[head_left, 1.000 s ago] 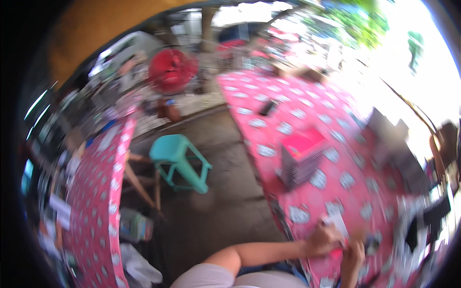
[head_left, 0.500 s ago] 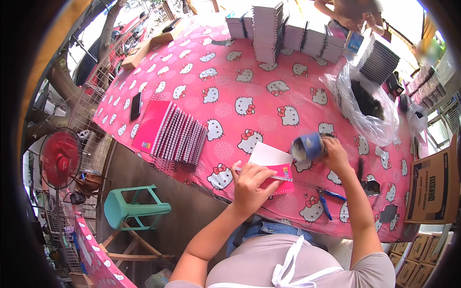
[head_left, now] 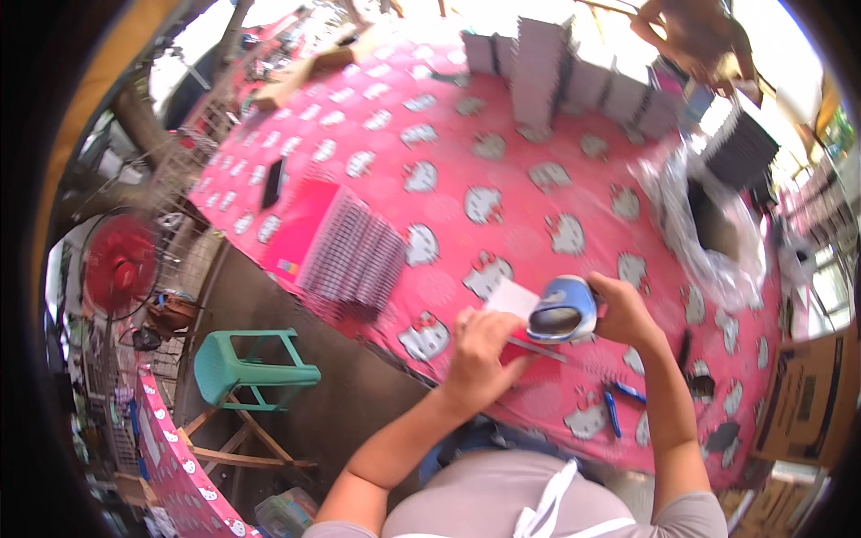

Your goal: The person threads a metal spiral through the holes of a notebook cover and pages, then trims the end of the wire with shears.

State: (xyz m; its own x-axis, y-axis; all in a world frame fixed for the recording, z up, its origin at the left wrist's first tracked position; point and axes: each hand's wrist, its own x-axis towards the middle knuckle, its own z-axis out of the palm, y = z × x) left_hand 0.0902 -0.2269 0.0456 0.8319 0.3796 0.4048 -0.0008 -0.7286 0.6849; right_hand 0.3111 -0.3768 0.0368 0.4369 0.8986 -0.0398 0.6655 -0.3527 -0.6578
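Observation:
My right hand point(head_left: 621, 309) grips a small blue shoe point(head_left: 574, 305) with a white rim, its opening toward me. The shoe is over the right side of an open notebook point(head_left: 511, 299) with white pages and a pink cover. My left hand point(head_left: 484, 359) pinches the notebook's near, bound edge between thumb and fingers. A thin wire coil point(head_left: 605, 367) runs out from that edge to the right. Two blue handles point(head_left: 613, 414), apparently of one pair of pliers, lie on the table near the coil's end. Motion blurs the notebook's edge.
A pile of pink spiral notebooks point(head_left: 354, 255) and a black phone point(head_left: 273, 184) lie to the left. Tall notebook stacks point(head_left: 538, 76) stand at the back. A clear plastic bag point(head_left: 686, 238) and cardboard box point(head_left: 807, 399) are right. A person point(head_left: 704, 45) works beyond. A green stool point(head_left: 242, 368) stands left.
The shoe in my right hand has tipped so its opening faces me, and sits closer to my left hand. My left hand keeps its hold on the notebook's edge. The view has shifted.

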